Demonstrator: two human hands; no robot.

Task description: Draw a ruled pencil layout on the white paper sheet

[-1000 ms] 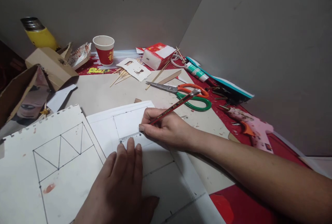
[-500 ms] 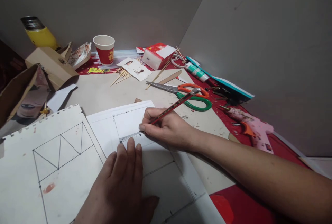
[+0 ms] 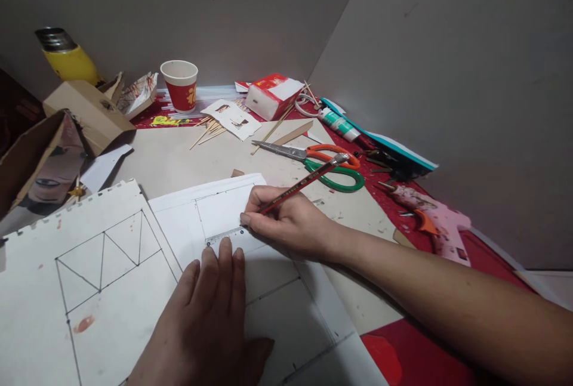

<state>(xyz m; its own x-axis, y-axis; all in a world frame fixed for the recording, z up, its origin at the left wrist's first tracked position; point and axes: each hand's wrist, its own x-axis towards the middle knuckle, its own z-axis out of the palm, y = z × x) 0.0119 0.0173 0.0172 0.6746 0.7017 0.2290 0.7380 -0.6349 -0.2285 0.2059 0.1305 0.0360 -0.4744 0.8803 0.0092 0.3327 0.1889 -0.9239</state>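
My right hand [image 3: 286, 219] pinches a dark red pencil [image 3: 304, 183], its lower end down at the paper by a clear ruler [image 3: 224, 235]. The pencil's tip is hidden behind my fingers. With fingers stretched out flat, my left hand [image 3: 210, 308] presses the ruler onto a white sheet [image 3: 174, 213] that carries ruled pencil lines. Part of the ruler is covered by both hands. To the left lies a spiral-torn sheet [image 3: 120, 326] bearing a drawn rectangle with zigzag lines inside it.
Beyond my right hand lie scissors [image 3: 333, 165] with orange and green handles. A pink glue gun [image 3: 441, 219] rests at the right. Along the back are a paper cup [image 3: 180, 90], a tissue pack [image 3: 273, 96] and wooden sticks [image 3: 208, 133]. Cardboard pieces [image 3: 85, 114] and a yellow bottle [image 3: 71, 64] stand left.
The pencil's upper end has tipped slightly to the right and down. Both hands and the ruler stay in nearly the same place.
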